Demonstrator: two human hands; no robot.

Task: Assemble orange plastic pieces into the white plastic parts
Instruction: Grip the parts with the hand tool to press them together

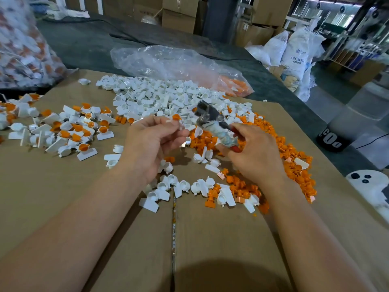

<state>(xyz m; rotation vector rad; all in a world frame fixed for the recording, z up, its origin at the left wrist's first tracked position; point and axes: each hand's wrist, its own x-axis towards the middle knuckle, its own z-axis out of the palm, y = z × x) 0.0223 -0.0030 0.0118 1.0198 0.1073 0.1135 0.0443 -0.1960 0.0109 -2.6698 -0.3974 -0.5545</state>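
Above the cardboard surface (63,186), my left grip (151,140) pinches a white part (180,125) topped by an orange piece (176,117), while my right grip (250,148) clasps a taped hammer (211,120), head poised just right of it.

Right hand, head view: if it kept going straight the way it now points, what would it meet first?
Probably the white part with its orange piece, pinched by the left hand; the right hand grips a tool aimed that way. Depth is unclear.
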